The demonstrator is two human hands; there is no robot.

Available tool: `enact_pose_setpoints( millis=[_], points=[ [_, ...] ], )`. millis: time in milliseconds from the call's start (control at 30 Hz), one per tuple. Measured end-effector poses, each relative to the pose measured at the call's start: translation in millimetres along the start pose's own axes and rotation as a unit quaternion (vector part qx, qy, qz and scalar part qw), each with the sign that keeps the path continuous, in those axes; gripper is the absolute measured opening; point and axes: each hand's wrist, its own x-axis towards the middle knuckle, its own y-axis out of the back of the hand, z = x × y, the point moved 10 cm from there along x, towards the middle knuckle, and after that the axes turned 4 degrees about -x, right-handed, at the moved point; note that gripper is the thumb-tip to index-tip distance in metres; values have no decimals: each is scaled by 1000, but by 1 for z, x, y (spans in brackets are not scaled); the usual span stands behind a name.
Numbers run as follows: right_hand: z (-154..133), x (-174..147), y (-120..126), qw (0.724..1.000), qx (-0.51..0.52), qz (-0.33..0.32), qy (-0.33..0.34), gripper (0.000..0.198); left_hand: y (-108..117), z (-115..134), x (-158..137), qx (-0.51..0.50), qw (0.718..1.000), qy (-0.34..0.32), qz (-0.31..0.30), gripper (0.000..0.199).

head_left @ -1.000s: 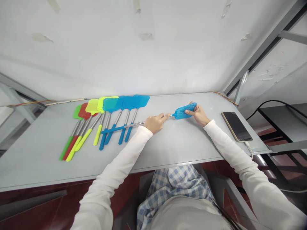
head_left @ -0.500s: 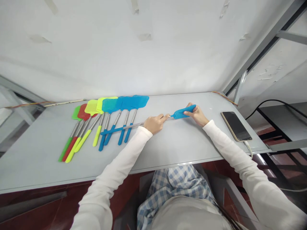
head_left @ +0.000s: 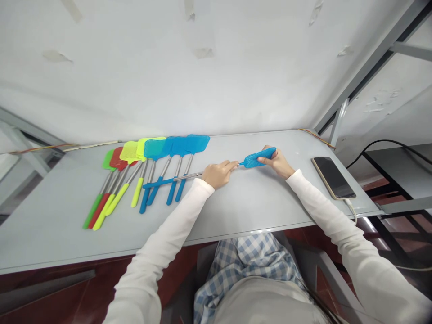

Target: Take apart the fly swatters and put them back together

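Between my hands a blue fly swatter [head_left: 255,159] lies crosswise, its metal rod stretched out and its blue handle reaching left over the handles of other swatters. My left hand [head_left: 220,173] is closed around the rod, close to the swatter's head. The mesh head is pinched in my right hand [head_left: 275,161], thumb on its near face and fingers behind. To the left, several fly swatters rest in an overlapping row: blue ones [head_left: 182,145], yellow ones [head_left: 129,152], a red one [head_left: 118,159] and a green one [head_left: 107,160].
A phone [head_left: 333,177] with a white cable plugged in lies at the right end of the grey table [head_left: 256,207]. A white wall [head_left: 236,81] rises behind the table. Metal frame bars [head_left: 371,67] stand at the right.
Almost nothing differs. Both hands keep their hold on the blue fly swatter, and the whole view has shifted very slightly.
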Motion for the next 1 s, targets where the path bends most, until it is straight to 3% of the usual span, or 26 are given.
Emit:
enact_pose_setpoints(
  millis=[100, 167, 233, 300, 367, 467, 533, 667, 833, 1000],
  points=[
    [-5, 3, 5, 999, -30, 8, 15, 38, 6, -1, 1, -32, 999, -10, 28, 38],
    [-19, 2, 16, 990, -108, 56, 66, 44, 7, -2, 2, -44, 998, -7, 35, 37],
    [-37, -7, 28, 955, -224, 149, 126, 54, 8, -4, 2, -45, 998, 6, 36, 37],
    [-54, -21, 23, 896, -348, 216, 170, 52, 5, -5, 3, -44, 998, 19, 28, 41],
    [-60, -28, -9, 847, -452, 179, 215, 43, 1, -3, 5, -49, 998, 22, 15, 45],
    [-52, -34, -78, 790, -536, 15, 298, 41, -5, -2, 8, -65, 997, 20, 19, 47],
    [-46, -34, -99, 767, -559, -19, 315, 43, -4, -2, 9, -79, 996, 8, 40, 48],
    [-37, -20, -91, 745, -605, 2, 281, 39, -1, 2, 8, -84, 994, -25, 65, 49],
    [-32, -14, -76, 714, -643, -8, 278, 29, -7, 6, 5, -2, 999, -24, 25, 38],
    [-30, -12, -70, 711, -647, -7, 276, 33, -10, 6, 4, 40, 999, -11, 1, 39]
  ],
)
